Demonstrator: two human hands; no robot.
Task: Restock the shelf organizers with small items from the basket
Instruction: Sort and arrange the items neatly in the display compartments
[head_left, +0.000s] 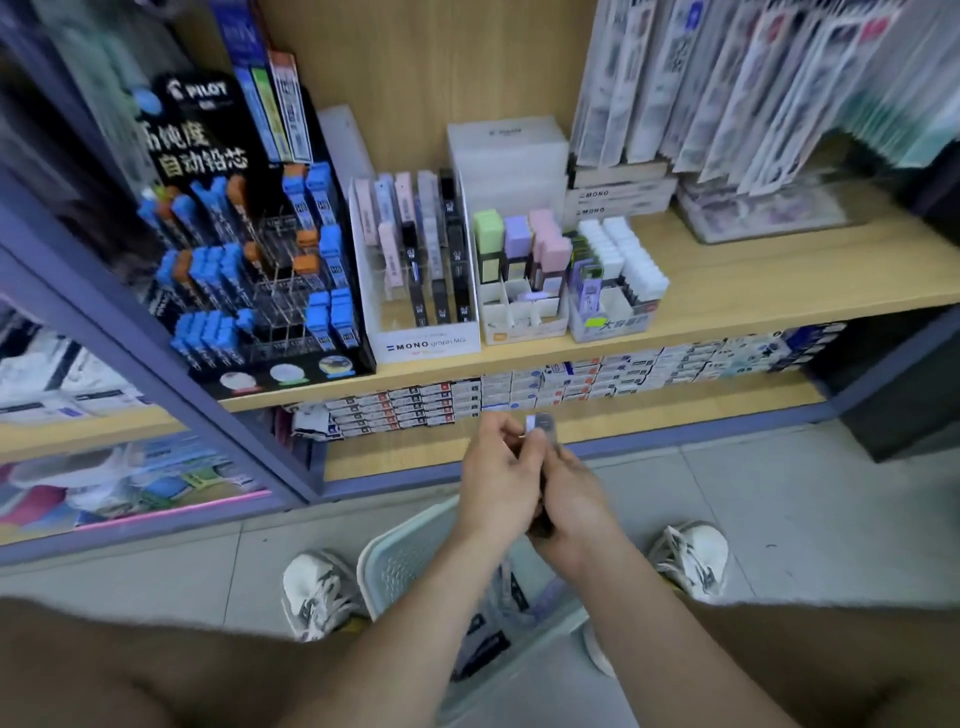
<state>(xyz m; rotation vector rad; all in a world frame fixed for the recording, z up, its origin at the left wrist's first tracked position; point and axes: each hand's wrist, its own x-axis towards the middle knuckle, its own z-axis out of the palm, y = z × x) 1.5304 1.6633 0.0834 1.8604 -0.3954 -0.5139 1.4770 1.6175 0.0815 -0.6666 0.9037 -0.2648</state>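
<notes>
Working over basket (395, 561), gripped slim cases (544, 423) in right hand (574, 501), left hand (496, 478) fingers (524, 451) pinched on the topmost, likely singling it out for organizers (522, 317).

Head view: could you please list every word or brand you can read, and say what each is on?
"PILOT": black display stand.
"自动铅芯": same stand.
"MONO graph MG": white display box.
"MONO", twice: stacked white boxes.
"大容量", rest blurred: small white box.
Lower-shelf boxes and the held small case: too blurred to read.
</notes>
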